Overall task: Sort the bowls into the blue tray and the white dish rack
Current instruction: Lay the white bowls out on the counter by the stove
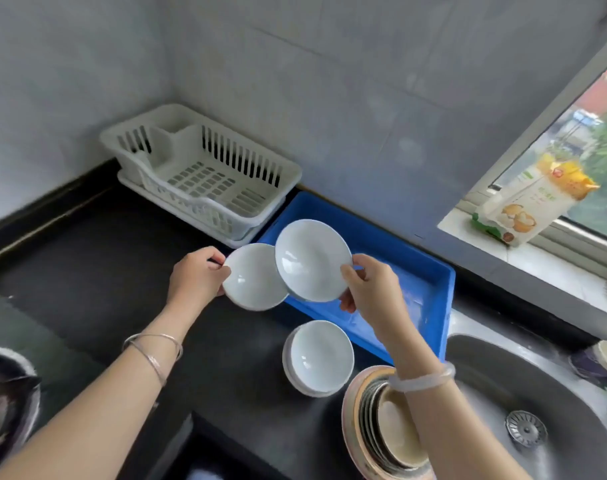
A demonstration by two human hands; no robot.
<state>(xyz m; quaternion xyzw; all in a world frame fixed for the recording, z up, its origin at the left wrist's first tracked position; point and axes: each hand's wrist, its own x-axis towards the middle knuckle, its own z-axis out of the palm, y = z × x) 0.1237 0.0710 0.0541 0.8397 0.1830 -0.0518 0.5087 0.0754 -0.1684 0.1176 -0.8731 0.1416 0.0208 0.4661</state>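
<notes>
Hands: we are pinching one white bowl [255, 277] by its rim in left hand [196, 273] fingers, another [312, 259] in right hand [373, 292] | Place: over blue tray [430, 271], near white dish rack [205, 174] | Handling: rigid, glossy, likely slippery and breakable; rim grip suits.

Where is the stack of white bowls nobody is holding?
The stack of white bowls sits on the dark counter, just in front of the blue tray and beside the sink.

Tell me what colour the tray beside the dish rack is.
Blue tray, clearest in the head view.
</notes>
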